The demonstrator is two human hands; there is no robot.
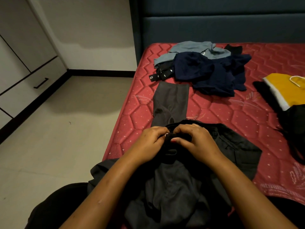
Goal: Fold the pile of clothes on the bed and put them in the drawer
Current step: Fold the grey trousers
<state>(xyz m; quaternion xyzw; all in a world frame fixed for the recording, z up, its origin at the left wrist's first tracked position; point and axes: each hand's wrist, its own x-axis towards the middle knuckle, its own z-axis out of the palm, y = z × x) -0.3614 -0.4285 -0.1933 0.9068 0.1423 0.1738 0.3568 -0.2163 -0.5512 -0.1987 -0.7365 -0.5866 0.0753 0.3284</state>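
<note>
A red quilted bed fills the right side of the room, with a dark blue headboard at its far edge. Pale floor runs along its left edge to a white cabinet whose drawer has a black handle. Grey trousers lie at the near left corner, one leg stretched toward the headboard. The left hand and right hand meet at the waistband, curled fingers pinching the cloth. The pile of blue and grey clothes sits near the far left corner. A yellow item and a black bag lie at the right edge.
</note>
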